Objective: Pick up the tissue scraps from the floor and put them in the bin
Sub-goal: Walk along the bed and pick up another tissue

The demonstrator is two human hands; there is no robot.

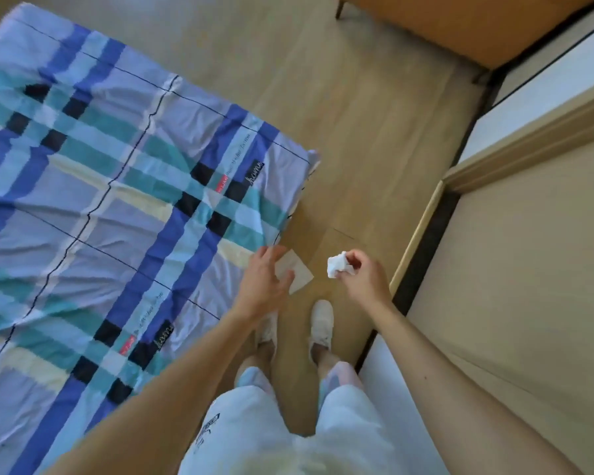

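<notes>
A flat white tissue scrap (299, 274) lies on the wooden floor beside the bed's corner. My left hand (263, 279) hovers over its left part with fingers spread, holding nothing. My right hand (362, 274) is a little to the right, pinching a crumpled white tissue wad (336, 265) between thumb and fingers. No bin is in view.
A bed with a blue, teal and black checked sheet (117, 200) fills the left. A beige cabinet or door (511, 269) stands on the right. My white shoes (321, 322) are on the wooden floor (357, 149). An orange-brown piece of furniture (460, 25) stands at the far end.
</notes>
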